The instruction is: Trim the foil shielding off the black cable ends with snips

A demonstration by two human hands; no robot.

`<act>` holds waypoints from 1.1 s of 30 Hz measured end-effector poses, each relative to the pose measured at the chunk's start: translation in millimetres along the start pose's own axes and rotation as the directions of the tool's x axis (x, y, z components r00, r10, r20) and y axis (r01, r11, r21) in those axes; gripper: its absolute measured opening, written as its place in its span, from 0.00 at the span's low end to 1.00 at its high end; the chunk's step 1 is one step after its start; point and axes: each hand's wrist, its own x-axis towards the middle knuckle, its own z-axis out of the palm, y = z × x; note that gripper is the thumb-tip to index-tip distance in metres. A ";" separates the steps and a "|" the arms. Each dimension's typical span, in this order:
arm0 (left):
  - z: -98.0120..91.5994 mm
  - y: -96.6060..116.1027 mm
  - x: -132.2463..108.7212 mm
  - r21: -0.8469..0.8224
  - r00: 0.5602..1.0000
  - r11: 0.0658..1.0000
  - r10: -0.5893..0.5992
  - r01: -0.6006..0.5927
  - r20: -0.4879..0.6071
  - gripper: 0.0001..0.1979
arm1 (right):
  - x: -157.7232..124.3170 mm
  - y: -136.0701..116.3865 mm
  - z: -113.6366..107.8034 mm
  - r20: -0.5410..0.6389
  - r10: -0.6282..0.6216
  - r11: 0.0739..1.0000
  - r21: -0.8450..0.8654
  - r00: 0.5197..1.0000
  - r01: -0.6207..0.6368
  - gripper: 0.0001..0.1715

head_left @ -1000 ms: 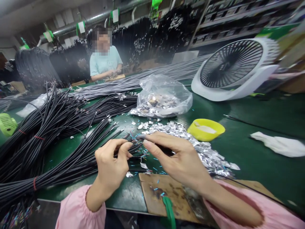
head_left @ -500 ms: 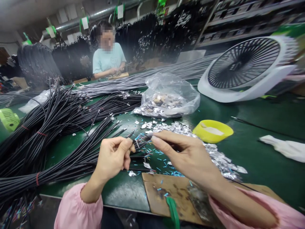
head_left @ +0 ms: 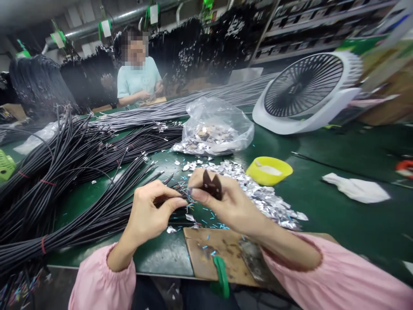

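My left hand (head_left: 151,211) is closed in a pinch on the end of a black cable, which mostly hides behind the fingers. Thin coloured wires show near its fingertips. Just to its right, my right hand (head_left: 226,198) holds small dark wire cutters (head_left: 212,185), their pointed jaws sticking up between the fingers and the handles hidden in the palm. Its thumb and forefinger come together close to the wires at the left fingertips. Below the hands, a stained cardboard piece (head_left: 206,245) lies at the table edge with a green strap (head_left: 221,275) on it.
Bundles of black cables (head_left: 97,206) fill the left. Foil scraps (head_left: 267,202) and blue bits lie beyond the hands, with a clear plastic bag (head_left: 222,125) behind. A yellow bowl (head_left: 269,171), white fan (head_left: 303,92) and white cloth (head_left: 358,187) are to the right. A co-worker (head_left: 138,77) sits opposite.
The wire cutters have come into view in my right hand, which has turned and moved left, nearer my left hand. My left hand's pinch has shifted slightly right. The view has swung right.
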 end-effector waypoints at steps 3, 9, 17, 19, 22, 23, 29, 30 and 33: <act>1.1 5.2 -1.3 0.050 0.995 0.996 -0.083 0.080 0.048 0.12 | -3.1 2.2 -2.4 -0.085 -0.351 0.840 -0.469 0.932 0.273 0.10; -1.8 7.0 -2.5 0.067 0.993 0.992 -0.110 0.107 0.044 0.14 | 1.4 2.5 -9.0 -0.344 -0.292 0.857 -0.509 0.892 0.084 0.10; 3.8 0.2 -4.7 0.086 0.996 0.993 0.083 -0.079 -0.040 0.07 | 0.2 2.6 0.7 0.044 -0.001 0.997 0.077 0.999 -0.002 0.16; 6.6 0.6 -5.8 0.122 0.987 0.984 0.142 -0.132 -0.075 0.08 | -1.5 4.3 0.8 -0.012 -0.063 0.996 -0.071 0.998 0.062 0.14; 8.8 1.7 -7.7 0.143 0.988 0.983 0.131 -0.119 -0.082 0.09 | -3.2 7.2 -3.9 -0.134 -0.294 0.858 -0.473 0.946 0.200 0.09; 8.4 1.9 -8.1 0.122 0.991 0.988 0.103 -0.093 -0.079 0.09 | -3.0 7.9 -6.3 -0.195 -0.349 0.802 -0.568 0.917 0.184 0.09; 1.2 1.1 -4.9 0.053 0.996 0.997 -0.047 0.051 -0.078 0.10 | 2.3 6.1 -12.1 -0.196 -0.299 0.877 -0.442 0.934 0.188 0.12; 0.5 1.0 -4.0 0.056 0.996 0.996 -0.059 0.063 -0.065 0.10 | 2.8 5.6 -11.1 -0.113 -0.302 0.894 -0.379 0.947 0.240 0.11; -0.3 0.9 -2.2 0.070 0.994 0.992 -0.111 0.109 0.016 0.12 | 2.5 6.7 -8.6 -0.071 -0.279 0.910 -0.339 0.958 0.240 0.09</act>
